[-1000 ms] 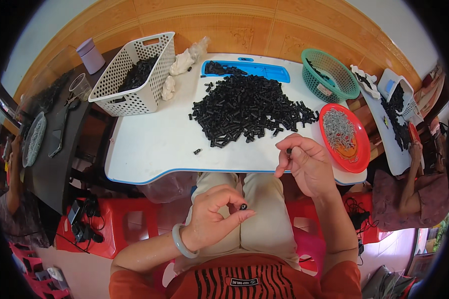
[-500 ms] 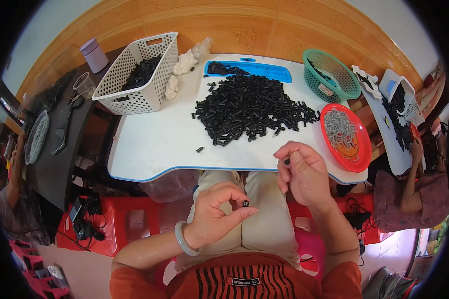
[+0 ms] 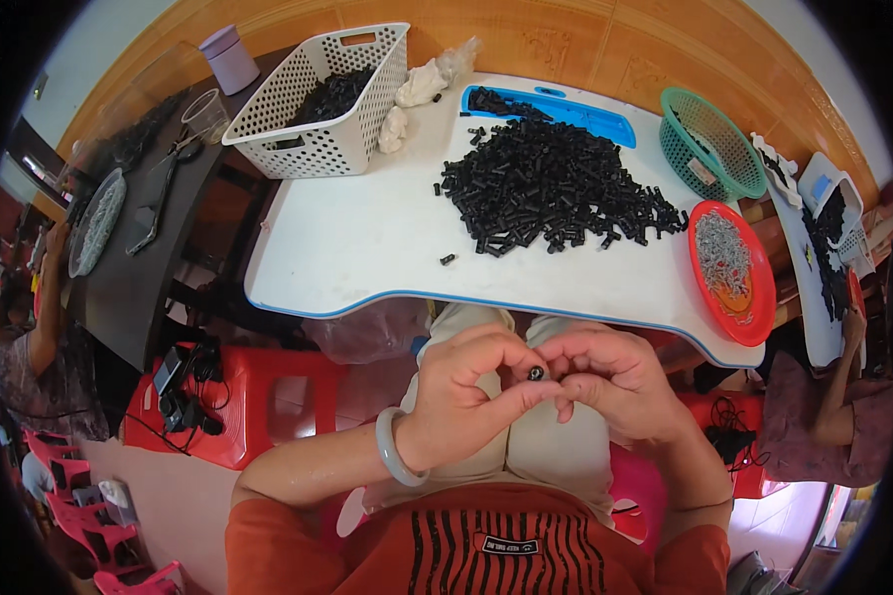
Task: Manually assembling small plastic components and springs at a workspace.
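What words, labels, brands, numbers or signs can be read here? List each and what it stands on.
Orange shirt, dark chest label: light lettering, which I won't copy out.
Green basket, pale label: too small to read.
I can make out no other lettering.

R hand (image 3: 620, 382) is now clear of the table (image 3: 367, 238) edge and over the lap (image 3: 561, 446), fingertips brought in to L hand (image 3: 466, 382) and its blk. pc. (image 3: 536, 374); 1 s ago hands are well apart. Dk. pc. prev. visible in R fingers is now hidden. Cam. view is shifted: table and blk. pile (image 3: 556, 183) sit higher, further R.
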`<state>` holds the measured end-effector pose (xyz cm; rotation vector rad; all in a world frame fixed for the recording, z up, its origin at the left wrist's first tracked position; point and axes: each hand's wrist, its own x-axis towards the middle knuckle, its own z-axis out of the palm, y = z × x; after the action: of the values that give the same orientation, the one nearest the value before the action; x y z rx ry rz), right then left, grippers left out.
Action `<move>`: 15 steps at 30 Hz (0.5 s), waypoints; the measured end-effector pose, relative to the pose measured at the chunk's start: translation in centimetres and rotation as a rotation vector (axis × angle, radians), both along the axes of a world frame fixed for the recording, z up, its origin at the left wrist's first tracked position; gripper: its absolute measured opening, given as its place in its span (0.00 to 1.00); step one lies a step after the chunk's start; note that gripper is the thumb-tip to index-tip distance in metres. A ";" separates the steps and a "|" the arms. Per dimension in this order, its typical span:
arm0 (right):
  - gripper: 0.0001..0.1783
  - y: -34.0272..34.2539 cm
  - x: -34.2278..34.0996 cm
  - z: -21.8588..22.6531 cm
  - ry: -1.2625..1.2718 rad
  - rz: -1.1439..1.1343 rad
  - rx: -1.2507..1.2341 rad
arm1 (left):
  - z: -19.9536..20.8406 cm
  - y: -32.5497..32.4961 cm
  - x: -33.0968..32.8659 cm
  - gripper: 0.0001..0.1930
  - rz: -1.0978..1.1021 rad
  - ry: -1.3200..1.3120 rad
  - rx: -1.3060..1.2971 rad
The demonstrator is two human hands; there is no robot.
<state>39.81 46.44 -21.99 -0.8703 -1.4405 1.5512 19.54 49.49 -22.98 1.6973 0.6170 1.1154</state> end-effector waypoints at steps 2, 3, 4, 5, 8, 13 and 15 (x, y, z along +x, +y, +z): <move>0.10 0.1 0.0 0.9 -0.079 -0.018 0.062 | -0.2 0.1 -0.1 0.09 -0.006 -0.022 -0.026; 0.10 0.2 0.1 1.2 -0.161 -0.041 0.129 | -0.3 0.1 -0.1 0.09 -0.016 -0.047 -0.048; 0.10 0.3 0.3 1.2 -0.162 -0.042 0.125 | -0.4 0.1 0.1 0.09 -0.018 -0.048 -0.052; 0.09 0.3 0.5 1.1 -0.195 -0.071 0.149 | -0.4 0.1 0.3 0.10 -0.016 -0.085 -0.053; 0.10 0.6 1.2 0.8 -0.224 -0.114 0.131 | -0.7 0.1 0.6 0.10 -0.032 -0.138 -0.070; 0.10 0.6 0.9 0.2 -0.122 -0.178 0.044 | -1.0 0.1 0.7 0.10 -0.059 -0.157 -0.099; 0.09 0.6 0.6 0.1 0.031 -0.206 -0.009 | -1.0 0.1 0.7 0.10 -0.074 -0.156 -0.106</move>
<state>40.45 47.04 -21.89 -0.9646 -1.2801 1.4110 20.25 49.58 -23.95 1.5143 0.5022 1.1301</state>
